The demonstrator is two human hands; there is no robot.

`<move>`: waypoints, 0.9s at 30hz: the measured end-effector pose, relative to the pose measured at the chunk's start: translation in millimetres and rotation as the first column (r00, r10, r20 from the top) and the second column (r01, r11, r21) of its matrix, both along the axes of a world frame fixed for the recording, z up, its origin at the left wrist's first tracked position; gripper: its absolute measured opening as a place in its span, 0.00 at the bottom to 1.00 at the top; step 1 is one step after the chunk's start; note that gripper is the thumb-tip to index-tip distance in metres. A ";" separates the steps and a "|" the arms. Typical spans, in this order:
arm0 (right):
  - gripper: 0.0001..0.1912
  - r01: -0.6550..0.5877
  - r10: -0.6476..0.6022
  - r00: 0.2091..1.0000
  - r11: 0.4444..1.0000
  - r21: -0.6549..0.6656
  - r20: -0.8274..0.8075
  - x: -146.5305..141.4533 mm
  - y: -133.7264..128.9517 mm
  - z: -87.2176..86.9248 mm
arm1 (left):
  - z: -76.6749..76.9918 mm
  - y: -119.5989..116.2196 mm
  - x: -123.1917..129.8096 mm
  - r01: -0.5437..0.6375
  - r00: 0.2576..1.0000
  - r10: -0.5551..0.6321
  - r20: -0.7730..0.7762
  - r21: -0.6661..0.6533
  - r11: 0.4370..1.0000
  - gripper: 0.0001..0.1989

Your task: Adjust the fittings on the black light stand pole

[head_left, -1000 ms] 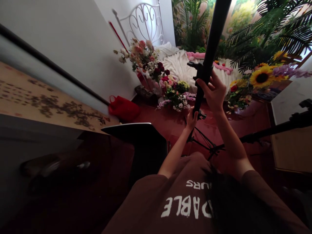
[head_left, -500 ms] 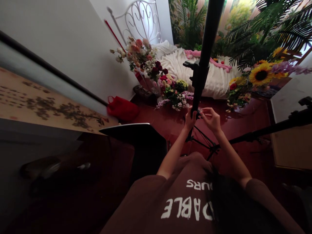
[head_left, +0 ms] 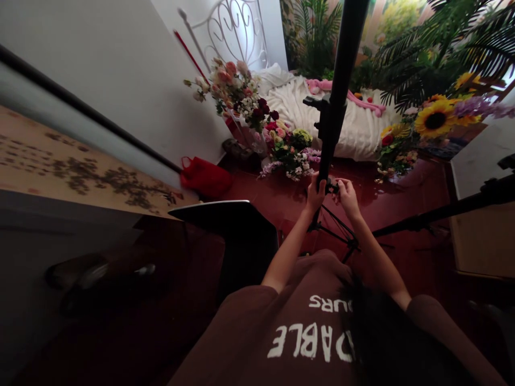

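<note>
Shirt: brown point(head_left: 306, 321), pale lettering, nearest thing in view.
Left hand: point(head_left: 315, 194) wrapped around the black pole point(head_left: 330, 131), fingers clamped on it just beside the lower knob point(head_left: 332, 187); same hold as a second ago.
Right hand: point(head_left: 347, 195) at the lower knob, fingers bent in and bunched; can't tell if they grip it or only touch.
Changed: a second ago right hand was up by the collar point(head_left: 332, 110); half a second ago, already down with fingers stretched out, now drawn in tighter.
Means: attention looks shifted from collar to lower knob; left hand probably steadying, right likely working the knob. No clear change in pole height.
Pole: in front of the person, running up out of frame; legs point(head_left: 351, 245) low, near the right forearm.
Floor: red point(head_left: 257, 190), beyond the hands.
Flowers: point(head_left: 295, 158) left of pole, well apart from hands.
White cloth: point(head_left: 358, 136) farther back, behind pole.
</note>
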State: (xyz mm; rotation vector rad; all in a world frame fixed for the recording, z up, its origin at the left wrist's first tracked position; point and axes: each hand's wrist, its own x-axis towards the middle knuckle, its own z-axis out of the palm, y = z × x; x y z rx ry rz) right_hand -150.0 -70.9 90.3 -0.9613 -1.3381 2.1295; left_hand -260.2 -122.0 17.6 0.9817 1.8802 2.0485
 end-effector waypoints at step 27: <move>0.10 0.073 -0.073 0.997 0.994 0.076 -0.002 15.4 7.4 -22.0 | -4.6 4.3 2.8 -0.044 0.991 0.048 -0.124 0.035 0.998 0.27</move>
